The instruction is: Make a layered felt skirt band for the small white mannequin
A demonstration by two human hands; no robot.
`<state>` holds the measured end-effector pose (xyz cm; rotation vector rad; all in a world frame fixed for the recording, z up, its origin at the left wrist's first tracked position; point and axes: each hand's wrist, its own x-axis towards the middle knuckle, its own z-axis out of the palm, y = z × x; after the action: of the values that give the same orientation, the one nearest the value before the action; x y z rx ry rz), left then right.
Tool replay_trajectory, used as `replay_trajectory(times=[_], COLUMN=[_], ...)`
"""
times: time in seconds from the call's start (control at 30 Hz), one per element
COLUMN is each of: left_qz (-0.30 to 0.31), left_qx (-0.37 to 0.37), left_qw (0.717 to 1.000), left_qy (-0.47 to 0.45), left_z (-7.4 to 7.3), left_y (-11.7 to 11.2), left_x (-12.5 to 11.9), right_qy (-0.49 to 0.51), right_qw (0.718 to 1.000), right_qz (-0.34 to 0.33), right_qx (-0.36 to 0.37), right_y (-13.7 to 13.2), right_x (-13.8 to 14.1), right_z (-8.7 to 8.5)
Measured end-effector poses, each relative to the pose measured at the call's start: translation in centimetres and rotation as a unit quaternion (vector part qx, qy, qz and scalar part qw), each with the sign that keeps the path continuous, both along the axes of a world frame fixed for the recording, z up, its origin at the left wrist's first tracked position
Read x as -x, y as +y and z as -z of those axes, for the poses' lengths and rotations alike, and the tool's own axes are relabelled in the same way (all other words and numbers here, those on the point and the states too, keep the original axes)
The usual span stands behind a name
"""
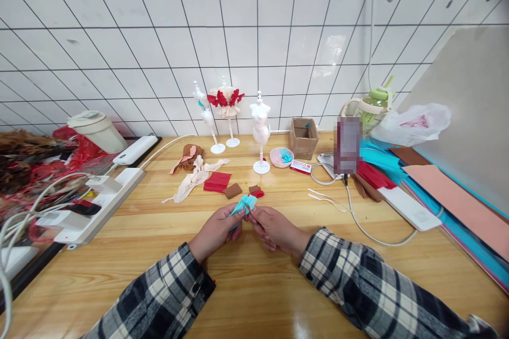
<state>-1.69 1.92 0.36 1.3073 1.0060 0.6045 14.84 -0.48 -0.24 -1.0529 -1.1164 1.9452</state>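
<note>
My left hand (218,229) is closed, pinching a folded piece of turquoise crepe paper (249,200) between thumb and fingers. Close against it, my right hand (275,228) is closed too, its fingertips at the paper's right edge. A thin dark thing lies across the paper by these fingertips; I cannot make out its kind. Just beyond the hands lie a brown folded piece (233,191), a red crepe paper piece (217,181) and a small brown and red pair of scraps (256,190).
White mini dress forms (260,116) stand near the tiled wall, one wearing red bows (225,98). Right of them are a pink bowl (282,158), cardboard box (304,139) and phone (348,145) on a cable. A power strip (103,204) lies left, coloured sheets (461,196) right.
</note>
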Motion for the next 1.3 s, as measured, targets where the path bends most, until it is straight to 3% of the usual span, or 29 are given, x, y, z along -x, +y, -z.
replay_trajectory(times=[0.17,0.37,0.43,0.5,0.6,0.67,0.73,0.83,0.93,1.03,1.17,1.23,1.3], left_qz=[0.001,-0.047,-0.071,-0.11,-0.146,-0.121,-0.098,-0.116,-0.151,-0.144,-0.073,-0.037,-0.02], left_qx=[-0.007,-0.022,-0.06,-0.147,-0.332,-0.424,-0.438,-0.409,-0.425,-0.461,-0.48,-0.459,-0.399], left_qw=[1.0,0.999,0.996,0.982,0.907,0.836,0.788,0.741,0.718,0.729,0.787,0.832,0.886], left_qy=[0.003,-0.006,0.001,0.055,0.213,0.326,0.422,0.52,0.53,0.485,0.38,0.31,0.235], left_z=[-0.2,0.2,0.1,-0.3,-0.7,-0.7,-0.2,0.4,0.5,0.1,-0.4,-0.6,-0.7], left_y=[0.0,0.2,0.4,0.9,2.1,3.0,3.8,4.5,4.1,3.1,2.1,1.7,1.2], left_x=[0.1,0.2,0.6,1.3,3.2,4.5,5.6,6.2,5.6,4.5,3.4,2.8,2.1], right_qy=[0.01,0.005,-0.028,-0.078,-0.179,-0.286,-0.407,-0.534,-0.561,-0.556,-0.558,-0.506,-0.413], right_qw=[1.0,1.0,0.999,0.992,0.957,0.906,0.849,0.781,0.758,0.752,0.748,0.786,0.845], right_qz=[-0.003,-0.024,-0.033,-0.029,0.06,0.133,0.151,0.104,0.049,0.016,-0.014,0.018,0.058], right_qx=[-0.007,-0.009,-0.031,-0.09,-0.22,-0.283,-0.301,-0.306,-0.33,-0.353,-0.359,-0.354,-0.335], right_y=[0.0,0.1,0.3,0.7,1.7,2.6,3.2,3.6,3.3,2.7,2.4,2.6,2.9], right_x=[0.0,-0.3,-0.5,-1.0,-2.3,-3.5,-4.8,-6.0,-5.8,-4.7,-3.8,-3.9,-4.0], right_z=[-0.2,-0.4,-0.2,0.1,0.2,0.2,0.2,-0.1,-0.4,-0.3,0.3,0.6,0.7])
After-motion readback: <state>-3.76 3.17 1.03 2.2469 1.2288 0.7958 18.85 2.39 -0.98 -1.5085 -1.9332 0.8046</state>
